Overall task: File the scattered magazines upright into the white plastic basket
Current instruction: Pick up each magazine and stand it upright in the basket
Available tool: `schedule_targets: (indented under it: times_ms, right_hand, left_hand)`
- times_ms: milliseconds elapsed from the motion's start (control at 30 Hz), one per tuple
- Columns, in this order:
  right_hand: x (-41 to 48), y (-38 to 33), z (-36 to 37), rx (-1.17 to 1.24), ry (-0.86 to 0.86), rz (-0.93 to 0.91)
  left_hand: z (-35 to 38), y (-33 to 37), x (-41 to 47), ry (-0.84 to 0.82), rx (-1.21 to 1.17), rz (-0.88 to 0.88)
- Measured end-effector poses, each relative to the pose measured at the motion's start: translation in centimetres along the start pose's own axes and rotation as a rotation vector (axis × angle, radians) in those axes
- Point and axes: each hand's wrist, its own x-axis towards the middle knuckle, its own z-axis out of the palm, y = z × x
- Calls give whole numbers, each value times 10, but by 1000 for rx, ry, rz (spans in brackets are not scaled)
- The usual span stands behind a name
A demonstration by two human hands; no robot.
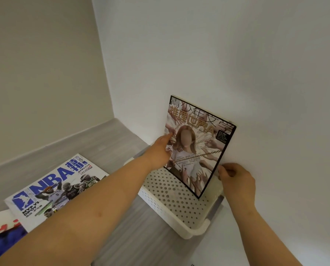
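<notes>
Far left, low corner: part of a red-and-blue magazine [1, 233], flat on the grey surface [141, 237]. Beside it and overlapping it, an NBA magazine [54, 189], also flat, face up; both not yet filed. Left hand [160, 150] reaches across to the left edge of a third magazine [196, 150], the one with a long-haired figure on the cover. The thumb lies on the cover and the other fingers are hidden behind it, so it reads as a grip on that edge. This magazine stands on end, tilted, its lower corner down inside the white basket [189, 232], which sits on the surface close against the wall [256, 73]. Right hand [237, 181] has its fingers [225, 170] curled, pinching the magazine's right edge near the bottom. Step in hand, as judged: seating the first magazine upright. To do it well, level the bottom edge so both corners meet the basket floor, slide it back flat toward the wall side, then ease the grip one hand at a time. Thin and floppy, it may slump or fold with nothing beside it; lean it on the basket's side to leave room for the two others.
</notes>
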Motion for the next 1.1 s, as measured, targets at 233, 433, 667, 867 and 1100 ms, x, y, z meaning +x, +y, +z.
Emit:
schedule_targets:
  times_ms: [233,433,667,867,1100]
  right_hand:
    - [-10,1,-3,96,1,-9]
    - [-26,-15,0,141,-19,-132]
    - [-72,-50,38,139,-159,-459]
    - [-110,-59,107,83,-582,-525]
    - [-115,-56,189,-202,-953,-377]
  left_hand:
    - [-2,-2,-10,66,40,-7]
    - [-15,-8,-37,233,-40,-45]
    - [-42,-74,-145,529,-126,-205]
    - [-55,-152,-247,730,190,-560]
    - [-29,-202,-291,417,521,-773]
